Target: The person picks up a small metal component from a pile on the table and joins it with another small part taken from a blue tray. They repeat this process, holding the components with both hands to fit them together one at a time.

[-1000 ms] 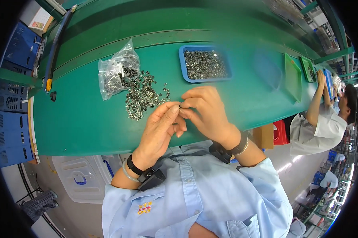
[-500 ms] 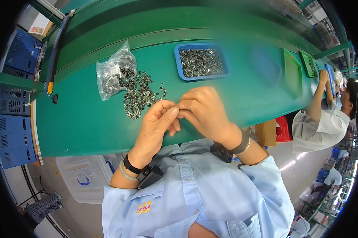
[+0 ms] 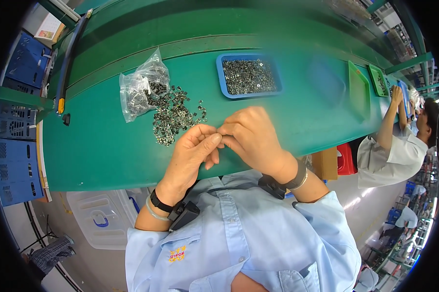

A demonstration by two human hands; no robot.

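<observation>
My left hand [image 3: 194, 152] and my right hand [image 3: 252, 137] meet fingertip to fingertip above the near part of the green table. Both are closed in a pinch; whatever sits between the fingertips is hidden or too small to make out. Just beyond the left hand spreads a loose pile of small black-and-silver metal parts [image 3: 173, 119]. It spills from the mouth of a clear plastic bag [image 3: 136, 100] that holds more of them. Beyond the right hand stands a blue tray [image 3: 221, 80], filled with many similar small parts.
A green tray [image 3: 358, 92] and a smaller green tray [image 3: 378, 80] with parts lie at the right. A co-worker [image 3: 392, 151] sits there, arms over the table. Blue crates [image 3: 19, 170] stack at the left. A clear lidded box [image 3: 100, 219] and a cardboard box [image 3: 325, 164] stand below table level.
Almost nothing differs. My fingertips stay pinched together with only a tiny shift, and the pile, bag and blue tray appear slightly farther right in the view.
</observation>
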